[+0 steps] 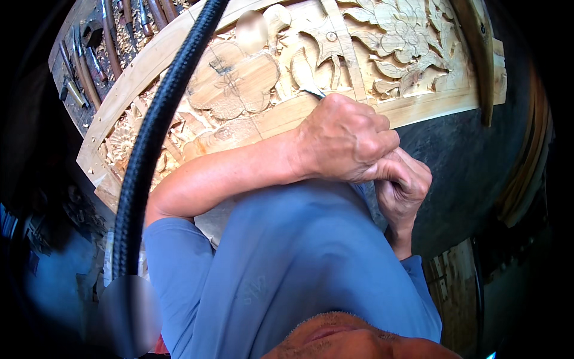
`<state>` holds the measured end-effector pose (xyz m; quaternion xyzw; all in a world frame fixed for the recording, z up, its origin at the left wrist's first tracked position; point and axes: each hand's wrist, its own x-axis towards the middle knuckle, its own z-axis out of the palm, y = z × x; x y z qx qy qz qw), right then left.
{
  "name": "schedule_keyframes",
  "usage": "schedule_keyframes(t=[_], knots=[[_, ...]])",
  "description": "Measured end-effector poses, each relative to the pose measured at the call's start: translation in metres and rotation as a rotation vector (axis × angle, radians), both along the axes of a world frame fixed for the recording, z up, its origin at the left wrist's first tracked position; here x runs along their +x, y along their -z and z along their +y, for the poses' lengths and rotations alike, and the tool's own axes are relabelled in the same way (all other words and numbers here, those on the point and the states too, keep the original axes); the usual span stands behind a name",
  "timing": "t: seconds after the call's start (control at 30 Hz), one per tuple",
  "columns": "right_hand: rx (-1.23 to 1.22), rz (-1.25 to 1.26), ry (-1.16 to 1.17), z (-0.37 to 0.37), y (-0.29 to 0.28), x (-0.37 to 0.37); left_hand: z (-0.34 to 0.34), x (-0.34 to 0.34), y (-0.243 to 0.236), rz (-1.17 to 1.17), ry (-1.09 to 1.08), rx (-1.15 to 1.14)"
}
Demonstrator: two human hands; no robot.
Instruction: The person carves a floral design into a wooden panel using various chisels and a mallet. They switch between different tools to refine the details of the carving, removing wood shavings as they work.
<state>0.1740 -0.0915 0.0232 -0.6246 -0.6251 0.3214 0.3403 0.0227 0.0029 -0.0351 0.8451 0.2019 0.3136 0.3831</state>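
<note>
My left hand (pixel 350 137) is closed round a carving chisel, its dark, narrow blade (pixel 313 93) poking out past the knuckles. The tip meets the carved wooden panel (pixel 427 109) beside a leaf shape in relief. Pressed against the left fist, my right hand (pixel 406 182) is closed too, in line with the tool; the handle is hidden inside the two fists. Flowers and leaves are carved on the panel's right part. Left of the blade, a flower outline (pixel 236 84) stands raised with a flat surface and drawn lines.
Several carving tools (pixel 107 42) lie among wood shavings at the upper left. A black braided cable (pixel 158 125) crosses the view on the left. At the far right, a curved wooden piece (pixel 483 66) lies over the panel's end. Shavings (pixel 122 134) fill the panel's left hollows.
</note>
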Motion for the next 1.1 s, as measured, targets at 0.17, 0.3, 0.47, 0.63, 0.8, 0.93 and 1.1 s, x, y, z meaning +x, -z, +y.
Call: schedule_keyframes(t=[0.17, 0.3, 0.47, 0.63, 0.8, 0.93, 1.1], knots=[[0.015, 0.013, -0.001, -0.002, -0.004, -0.006, -0.001, 0.001, 0.001, -0.037, -0.025, -0.017], [-0.046, 0.031, 0.101, -0.009, -0.008, -0.016, -0.001, 0.0, 0.001, -0.026, -0.018, -0.021], [-0.07, 0.005, 0.164, -0.019, -0.003, -0.021, -0.001, 0.001, -0.001, -0.014, -0.044, 0.006], [-0.068, -0.006, 0.242, -0.025, 0.001, -0.025, 0.001, 0.001, 0.0, -0.031, -0.044, 0.005], [0.046, -0.028, 0.245, -0.027, 0.01, -0.03, 0.0, 0.001, -0.002, 0.012, -0.045, 0.022], [0.052, -0.058, 0.288, -0.027, 0.015, -0.039, 0.002, 0.002, -0.002, 0.008, -0.084, 0.008], [0.059, -0.05, 0.257, -0.026, 0.006, -0.04, -0.001, -0.003, -0.001, -0.042, -0.046, 0.066]])
